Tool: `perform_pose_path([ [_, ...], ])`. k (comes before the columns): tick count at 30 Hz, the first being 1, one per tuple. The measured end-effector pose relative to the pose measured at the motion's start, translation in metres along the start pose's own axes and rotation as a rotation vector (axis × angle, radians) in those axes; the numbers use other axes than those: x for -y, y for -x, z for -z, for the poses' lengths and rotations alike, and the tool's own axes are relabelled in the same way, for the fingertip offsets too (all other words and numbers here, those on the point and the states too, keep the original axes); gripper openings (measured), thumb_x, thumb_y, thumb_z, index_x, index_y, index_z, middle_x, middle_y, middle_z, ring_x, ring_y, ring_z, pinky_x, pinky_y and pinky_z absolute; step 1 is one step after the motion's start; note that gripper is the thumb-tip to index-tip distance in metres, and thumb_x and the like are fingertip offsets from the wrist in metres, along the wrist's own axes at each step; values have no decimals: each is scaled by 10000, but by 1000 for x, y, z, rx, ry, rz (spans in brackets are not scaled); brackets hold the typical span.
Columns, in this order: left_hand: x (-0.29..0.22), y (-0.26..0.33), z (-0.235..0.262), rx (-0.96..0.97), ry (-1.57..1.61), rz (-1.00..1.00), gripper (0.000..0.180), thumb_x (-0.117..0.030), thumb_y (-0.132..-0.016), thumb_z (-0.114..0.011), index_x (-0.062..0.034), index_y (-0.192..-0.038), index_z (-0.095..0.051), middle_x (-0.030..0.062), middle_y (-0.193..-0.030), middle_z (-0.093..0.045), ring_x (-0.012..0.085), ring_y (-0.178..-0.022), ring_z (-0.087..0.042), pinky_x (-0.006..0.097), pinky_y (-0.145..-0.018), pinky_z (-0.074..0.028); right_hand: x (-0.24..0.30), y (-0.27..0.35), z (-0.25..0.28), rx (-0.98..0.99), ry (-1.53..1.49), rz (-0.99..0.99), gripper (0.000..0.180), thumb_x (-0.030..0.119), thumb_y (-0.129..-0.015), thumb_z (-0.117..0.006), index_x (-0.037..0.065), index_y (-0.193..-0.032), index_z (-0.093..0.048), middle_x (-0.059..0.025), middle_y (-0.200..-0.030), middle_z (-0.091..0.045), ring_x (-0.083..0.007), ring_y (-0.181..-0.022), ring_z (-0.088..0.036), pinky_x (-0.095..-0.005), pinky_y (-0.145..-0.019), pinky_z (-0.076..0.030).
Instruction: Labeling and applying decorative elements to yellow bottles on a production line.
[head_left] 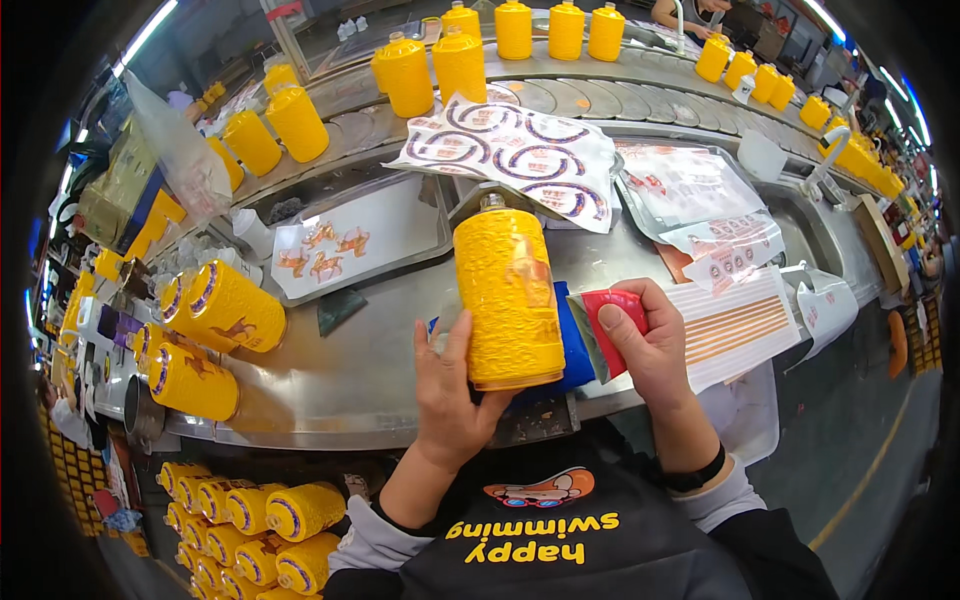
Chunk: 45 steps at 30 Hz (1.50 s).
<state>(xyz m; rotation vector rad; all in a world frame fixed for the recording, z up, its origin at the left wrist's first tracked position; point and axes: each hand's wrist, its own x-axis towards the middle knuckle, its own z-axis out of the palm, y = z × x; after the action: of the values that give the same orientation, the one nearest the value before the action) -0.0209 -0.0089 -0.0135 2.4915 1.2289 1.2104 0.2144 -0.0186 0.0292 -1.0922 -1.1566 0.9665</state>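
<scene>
A yellow bottle (505, 310) with a rough, wrinkled surface and a narrow clear neck stands tilted in front of me. My left hand (448, 395) grips its lower left side, with the thumb near the base. On the bottle's right side shows a brownish-orange horse decal (530, 268). My right hand (650, 335) pinches a red flat scraper-like piece (610, 325) with a grey-green edge, just right of the bottle and apart from it. Behind both lies something blue (573, 345), partly hidden. A tray (430, 215) at the left holds a sheet of horse decals (325, 250).
Several decorated yellow bottles (235, 305) lie at the left, and more are stacked (300, 510) below the table edge. Decal sheets (520, 150) lie behind, with a striped sheet (735, 325) at the right. A conveyor (560, 95) carries bottles; a person (690, 15) sits beyond.
</scene>
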Motion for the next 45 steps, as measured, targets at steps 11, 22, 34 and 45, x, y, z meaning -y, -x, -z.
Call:
perform_pose_path([
  [11,-2,-1,-2,1,35,32,838,-470,-860,-695,65,-1413,-364,245,-1376,-481,511,-1229,-458,620,-1125,-212,30,-25,-7,281,615,698,252,79,-765,-786,87,-1007,-714,-80,-799,-598,-253,-717,-586,-340,-636,-460],
  [22,-6,-35,13,46,175,-75,1004,-724,-824,-555,34,-1451,-354,262,-1444,-418,444,-1418,-268,573,-1168,-120,11,-33,-1,166,211,30,233,201,-932,-682,18,-1056,-609,-14,-894,-651,-53,-783,-587,-209,-686,-483],
  [34,-8,-54,36,223,74,-250,730,-644,-908,-498,-79,-1368,-518,123,-1286,-615,321,-1366,-398,522,-1184,-125,-6,-19,13,135,196,133,326,52,-964,-552,-4,-1286,-555,-152,-1170,-654,-140,-953,-655,-275,-796,-543],
  [45,52,-132,-13,335,1617,856,524,-444,-1038,-412,17,-1234,-566,155,-1177,-658,248,-1057,-652,393,-952,-507,5,1,1,418,698,562,930,301,-719,-847,-75,-1419,-364,-290,-1407,-441,-460,-1255,-464,-467,-1067,-397],
])
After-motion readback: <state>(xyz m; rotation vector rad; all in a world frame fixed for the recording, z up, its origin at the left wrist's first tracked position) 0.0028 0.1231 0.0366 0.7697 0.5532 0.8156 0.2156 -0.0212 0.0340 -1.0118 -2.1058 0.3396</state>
